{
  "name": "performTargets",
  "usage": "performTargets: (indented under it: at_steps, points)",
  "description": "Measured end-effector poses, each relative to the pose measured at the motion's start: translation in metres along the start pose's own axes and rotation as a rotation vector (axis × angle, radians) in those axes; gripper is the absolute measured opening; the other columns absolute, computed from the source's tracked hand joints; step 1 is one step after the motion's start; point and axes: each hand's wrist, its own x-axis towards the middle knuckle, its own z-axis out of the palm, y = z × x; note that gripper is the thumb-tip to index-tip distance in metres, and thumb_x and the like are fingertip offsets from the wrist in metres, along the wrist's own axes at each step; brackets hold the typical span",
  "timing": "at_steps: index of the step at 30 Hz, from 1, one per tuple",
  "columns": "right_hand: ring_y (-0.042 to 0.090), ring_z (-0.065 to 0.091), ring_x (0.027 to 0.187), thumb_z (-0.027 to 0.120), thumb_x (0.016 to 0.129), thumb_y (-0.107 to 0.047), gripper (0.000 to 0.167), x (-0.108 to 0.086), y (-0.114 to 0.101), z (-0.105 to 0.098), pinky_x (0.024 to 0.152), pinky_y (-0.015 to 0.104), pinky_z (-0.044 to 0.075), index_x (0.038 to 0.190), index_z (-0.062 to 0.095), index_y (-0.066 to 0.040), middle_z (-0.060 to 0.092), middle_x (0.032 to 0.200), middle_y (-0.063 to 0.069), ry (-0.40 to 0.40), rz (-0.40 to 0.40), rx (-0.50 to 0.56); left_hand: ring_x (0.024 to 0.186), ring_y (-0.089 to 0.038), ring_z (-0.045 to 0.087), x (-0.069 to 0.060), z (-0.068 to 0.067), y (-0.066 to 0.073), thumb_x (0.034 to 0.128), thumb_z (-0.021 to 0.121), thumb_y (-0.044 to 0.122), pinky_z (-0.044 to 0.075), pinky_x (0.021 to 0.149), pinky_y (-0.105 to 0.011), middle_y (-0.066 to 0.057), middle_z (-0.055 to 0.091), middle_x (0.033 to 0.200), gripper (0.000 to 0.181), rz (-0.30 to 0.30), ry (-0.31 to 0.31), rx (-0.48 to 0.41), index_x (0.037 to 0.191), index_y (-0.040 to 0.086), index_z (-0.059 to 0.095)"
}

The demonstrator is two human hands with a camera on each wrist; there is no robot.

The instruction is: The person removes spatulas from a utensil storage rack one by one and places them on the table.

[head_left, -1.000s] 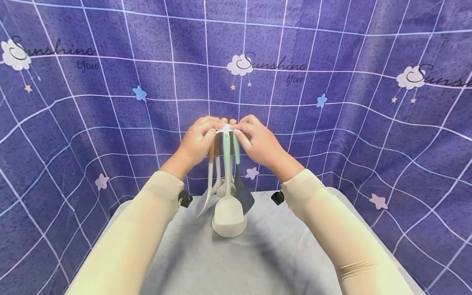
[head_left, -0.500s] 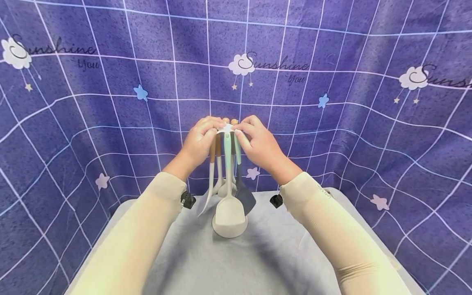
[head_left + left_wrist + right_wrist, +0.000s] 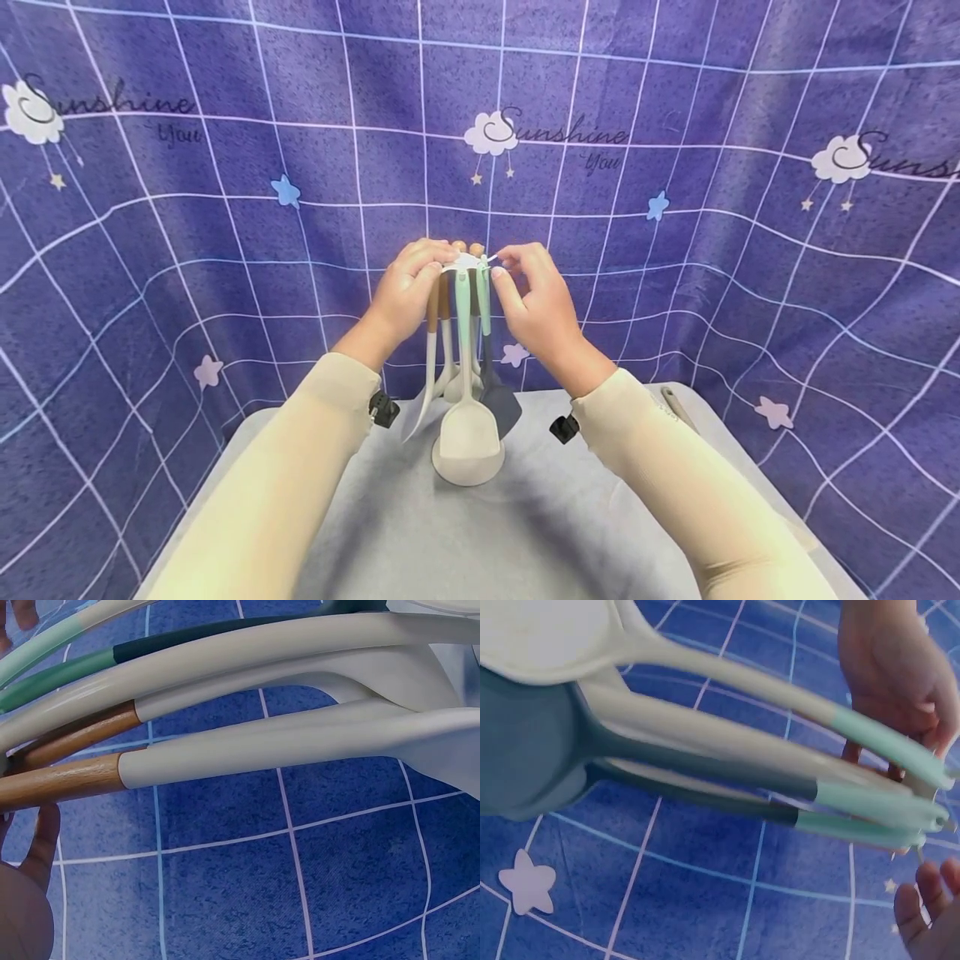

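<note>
A white utensil rack (image 3: pixel 467 471) stands upright on the grey table, hung with kitchen tools. A cream turner (image 3: pixel 468 429) with a mint handle hangs in front. To its right hangs a dark turner (image 3: pixel 501 408), also mint-handled. White tools with wooden handles (image 3: pixel 67 780) hang at the left. My left hand (image 3: pixel 408 287) grips the left side of the rack's white top, its thumb beside a wooden handle. At the top's right side is my right hand (image 3: pixel 540 296), its fingers spread near the hook ends; in the right wrist view they look just apart from them.
A purple grid-patterned curtain (image 3: pixel 570 183) surrounds the back and sides. On the grey table (image 3: pixel 465 542), a grey-green handle (image 3: pixel 675 406) shows at the right edge, partly behind the right sleeve. A pale piece (image 3: pixel 802 533) lies farther forward along that edge.
My right hand has drawn slightly right, off the rack's top, its fingers now opened and the hooks uncovered. My left hand has stayed in place. The handle at the table's right edge has come into view.
</note>
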Motion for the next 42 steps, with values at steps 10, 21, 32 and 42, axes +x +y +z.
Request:
performTargets:
  at_steps: [10,21,32,42]
  points:
    - [0.019,0.081,0.075,0.057,0.117,-0.034,0.031,-0.027,-0.023,0.005,0.066,0.036,0.064,0.111,0.076,-0.011,0.084,0.092,0.006,-0.095,0.166,0.095,0.154,-0.034,0.057,-0.002,0.001,-0.002,0.1107,0.049,0.012,0.038,0.136,-0.054,-0.014,0.073,0.150,0.039,0.001,0.005,0.012,0.133,0.003,0.080]
    - [0.018,0.080,0.085,0.060,0.115,-0.034,0.032,-0.039,-0.025,0.027,0.080,0.042,0.067,0.117,0.081,-0.009,0.086,0.097,0.002,-0.183,0.168,-0.044,0.153,-0.035,0.056,-0.002,0.000,0.000,0.1121,0.047,0.012,0.039,0.135,-0.055,-0.015,0.074,0.148,0.038,0.007,0.012,0.007,0.131,0.002,0.079]
    - [0.026,0.086,0.109,0.063,0.117,-0.031,0.032,-0.043,-0.018,0.043,0.095,0.046,0.071,0.135,0.075,-0.008,0.087,0.124,0.012,-0.215,0.271,0.115,0.155,-0.033,0.055,-0.002,0.000,0.001,0.1126,0.047,0.014,0.036,0.138,-0.057,-0.013,0.073,0.149,0.038,0.012,0.000,0.023,0.131,0.005,0.079]
    - [0.031,0.087,0.098,0.064,0.118,-0.023,0.030,-0.042,-0.016,0.045,0.077,0.030,0.071,0.140,0.071,-0.004,0.086,0.125,0.018,-0.234,0.303,0.250,0.156,-0.035,0.054,-0.002,0.001,0.004,0.1132,0.044,0.016,0.036,0.138,-0.057,-0.014,0.072,0.150,0.040,0.018,-0.020,0.048,0.133,0.003,0.077]
